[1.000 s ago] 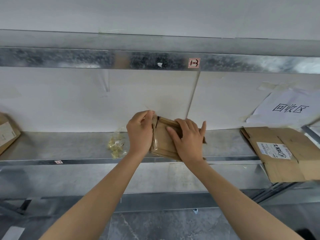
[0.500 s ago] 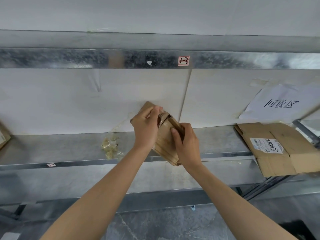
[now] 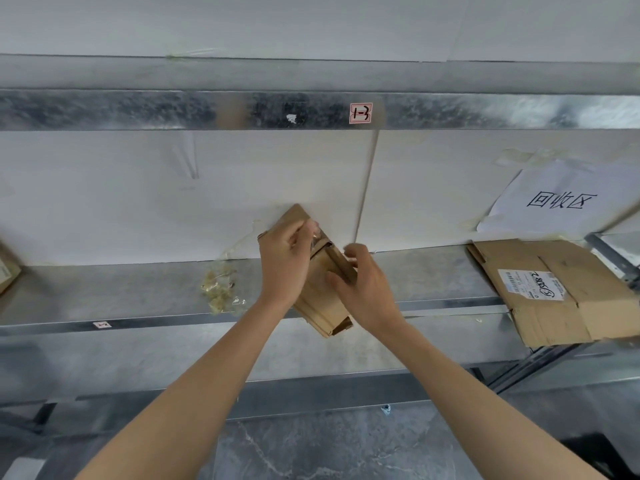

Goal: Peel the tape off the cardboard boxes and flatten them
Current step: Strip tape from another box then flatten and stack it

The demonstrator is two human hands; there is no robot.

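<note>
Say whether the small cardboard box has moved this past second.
Yes: the small cardboard box shifted left, clear of the wall seam, and its lower corner now overhangs the shelf edge.

Small box – plain brown cardboard, with a strip of clear, glossy tape at its far end. Crumpled wad to the left was yellowish and see-through. Shelf was dull grey metal; upper beam was mottled silver and dark grey – spangled. Tag on the beam was white, red-bordered, with black marks. Back wall was off-white. Paper sheet at far right was white with black characters. Flattened carton at right was brown, its label white with black print. Floor was grey, veined white.
</note>
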